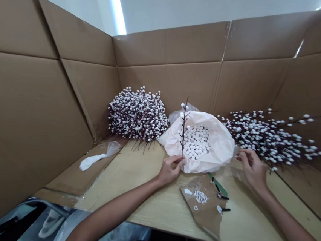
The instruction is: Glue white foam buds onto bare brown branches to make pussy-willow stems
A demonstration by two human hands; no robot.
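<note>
So the left hand [170, 169] has a twig [183, 132] pinched upright by its lower end, right at the near left side of a pink bag [223, 140] full of white balls [197, 142]. Right hand [252, 168] is just off the bag's right side, with berry bunches [138, 114] sitting far left and right on the table [146, 206].

Bare surface [132, 178] lies open left of the cardboard piece [206, 206]; beyond, the white bag [168, 138] blocks the middle between berry bunches [138, 112].
</note>
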